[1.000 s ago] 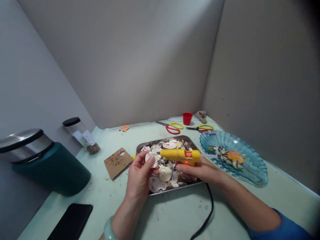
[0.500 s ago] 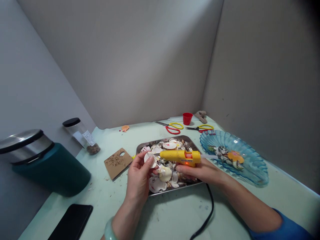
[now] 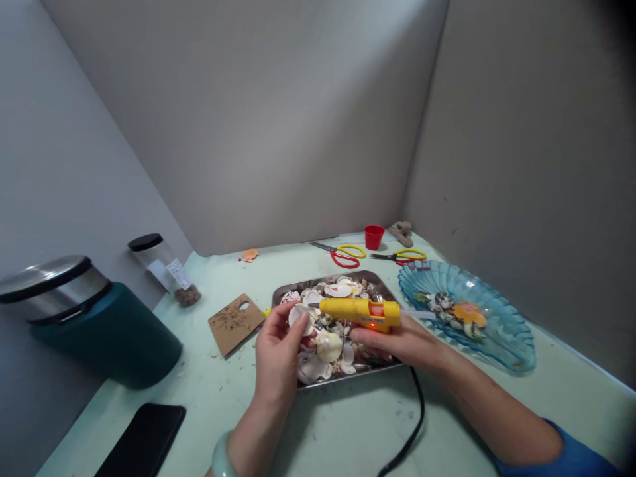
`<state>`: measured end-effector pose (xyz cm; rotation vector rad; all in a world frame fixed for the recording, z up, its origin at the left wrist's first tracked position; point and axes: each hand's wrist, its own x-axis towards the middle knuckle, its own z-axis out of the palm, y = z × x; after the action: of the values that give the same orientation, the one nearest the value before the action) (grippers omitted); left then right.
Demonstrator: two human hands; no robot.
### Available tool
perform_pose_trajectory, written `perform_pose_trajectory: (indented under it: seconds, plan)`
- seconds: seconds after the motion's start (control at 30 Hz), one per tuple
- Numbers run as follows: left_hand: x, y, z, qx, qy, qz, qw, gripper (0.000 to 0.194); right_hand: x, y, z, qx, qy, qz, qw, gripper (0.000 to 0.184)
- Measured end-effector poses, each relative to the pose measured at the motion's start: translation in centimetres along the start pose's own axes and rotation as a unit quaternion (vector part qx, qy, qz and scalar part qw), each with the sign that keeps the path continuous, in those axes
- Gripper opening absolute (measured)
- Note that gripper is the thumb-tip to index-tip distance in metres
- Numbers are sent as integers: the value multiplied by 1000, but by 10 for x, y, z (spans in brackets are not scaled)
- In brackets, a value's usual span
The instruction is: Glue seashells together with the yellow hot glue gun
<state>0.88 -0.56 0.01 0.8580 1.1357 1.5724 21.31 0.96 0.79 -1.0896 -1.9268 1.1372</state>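
Table (image 3: 338,430), pale green top. Far edge, left to right: orange fragment (image 3: 251,254); red-and-yellow-handled scissors (image 3: 334,250); second pair (image 3: 396,257), likewise; red cup (image 3: 373,238); grey-brown lump (image 3: 401,233), far right corner. Left edge, far to near: black-lidded jar (image 3: 169,268); teal bottle (image 3: 114,338); black phone (image 3: 144,437). Middle: brown card (image 3: 236,326); metal tray (image 3: 348,377); black cord (image 3: 415,424), nearer. Right edge: blue fluted dish (image 3: 509,331).

Noting a plain grey wall (image 3: 248,132) rising beyond the left grip (image 3: 279,348), catching a paler band of light (image 3: 368,46) high up. Recording a bluish-grey wall (image 3: 54,165) standing left of that grip, a darker, lightly marked wall (image 3: 527,146) standing right. Observing a pale green tabletop (image 3: 342,430) extending beneath, showing smudges.
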Motion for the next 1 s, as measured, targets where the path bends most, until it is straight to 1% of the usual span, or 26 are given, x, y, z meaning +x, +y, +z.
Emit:
perform_pose_trajectory:
  seconds: [0.1, 0.23, 0.43, 0.67, 0.83, 1.0]
  plan:
    - [-2, -3, 1, 42, 23, 42, 998, 41, 1, 2, 0, -33, 5, -43, 999, 31]
    - [-3, -6, 1, 66, 34, 70, 995, 37, 2, 7, 2, -61, 11, -75, 995, 27]
    - [-5, -5, 1, 102, 39, 89, 990, 32, 0, 11, 4, -35, 24, -53, 998, 30]
    - [-4, -7, 0, 102, 34, 91, 990, 34, -1, 4, 4, -66, 31, -76, 994, 27]
    - [-2, -9, -2, 100, 40, 90, 990, 40, 0, -1, 5, -60, 42, -85, 994, 28]
    - [-1, -10, -2, 105, 36, 84, 990, 40, 0, 0, 6, -57, 52, -76, 994, 25]
